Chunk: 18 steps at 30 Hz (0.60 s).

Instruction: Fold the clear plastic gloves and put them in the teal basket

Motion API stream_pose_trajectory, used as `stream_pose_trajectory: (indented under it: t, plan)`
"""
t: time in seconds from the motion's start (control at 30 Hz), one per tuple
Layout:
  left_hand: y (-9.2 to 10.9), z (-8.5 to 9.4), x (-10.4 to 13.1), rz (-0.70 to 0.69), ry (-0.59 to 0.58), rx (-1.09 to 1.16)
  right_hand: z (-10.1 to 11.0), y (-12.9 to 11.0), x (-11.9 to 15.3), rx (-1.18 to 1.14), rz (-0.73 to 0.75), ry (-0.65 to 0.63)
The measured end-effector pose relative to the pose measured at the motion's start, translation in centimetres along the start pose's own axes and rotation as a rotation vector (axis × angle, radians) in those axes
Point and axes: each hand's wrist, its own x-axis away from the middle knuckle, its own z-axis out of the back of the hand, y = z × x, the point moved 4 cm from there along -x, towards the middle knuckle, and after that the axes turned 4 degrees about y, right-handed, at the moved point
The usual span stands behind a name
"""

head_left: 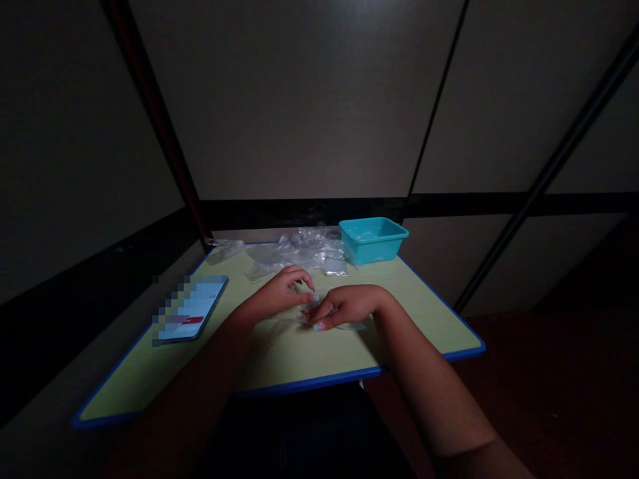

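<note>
My left hand (pixel 288 291) is over the middle of the table, its fingers curved and a gap between them and the thumb. The thumb tip reaches close to my right hand's fingers. My right hand (pixel 349 305) bends down at the wrist, with fingers and thumb drawn together on a small clear plastic bag (pixel 357 326). Most of that bag is hidden under the hand, and its contents cannot be made out. Just beyond both hands lies a pile of clear plastic bags (pixel 299 249), with a flat greyish packet (pixel 335 267) at its near right side.
A turquoise plastic basket (pixel 375 251) stands at the back right of the pale yellow table (pixel 424 319), which has a blue edge. On the left lies a tablet or large phone (pixel 200 309), partly blurred out. Dark panelled walls rise behind and to the left.
</note>
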Motion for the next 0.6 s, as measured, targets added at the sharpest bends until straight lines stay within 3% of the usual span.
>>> stream_pose_trajectory:
  t: [0.23, 0.43, 0.6]
  plan:
    - [-0.1, -1.1, 0.7, 0.026, -0.178, -0.204, 1.4, 2.4, -0.4, -0.017, -0.045, 0.109]
    - [-0.6, -1.3, 0.7, 0.061, -0.175, -0.219, 2.1, 3.4, -0.6, -0.109, -0.064, 0.286]
    - [-1.2, -0.6, 0.6, 0.151, -0.159, -0.186, 2.2, 4.1, -1.1, -0.232, -0.037, 0.349]
